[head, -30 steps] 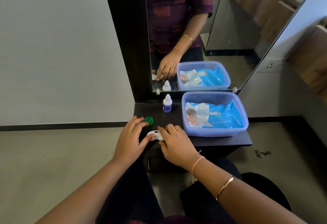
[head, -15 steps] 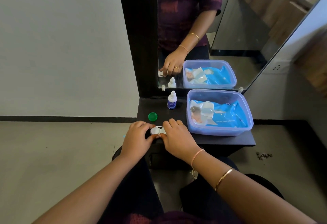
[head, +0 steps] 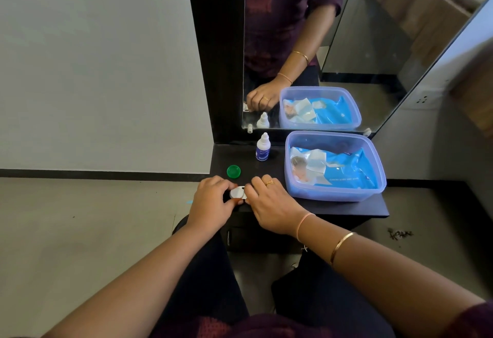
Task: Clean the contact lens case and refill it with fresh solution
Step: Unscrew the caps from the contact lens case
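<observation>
A white contact lens case (head: 237,193) lies at the front left of the dark shelf (head: 346,208). My left hand (head: 212,201) pinches its left end between thumb and fingers. My right hand (head: 269,201) covers and holds its right end, so that half is hidden. A loose green cap (head: 233,171) lies on the shelf just behind my left hand. A small white solution bottle (head: 263,147) with a blue label stands upright at the back, near the mirror.
A clear plastic tub (head: 373,167) holding a blue pack of wipes fills the right part of the shelf. A mirror (head: 373,44) in a dark frame rises behind. The shelf's front edge is right under my hands; grey floor lies to the left.
My left hand left the green cap and closed on the case's left end. The view has shifted slightly; the case stays between both hands.
</observation>
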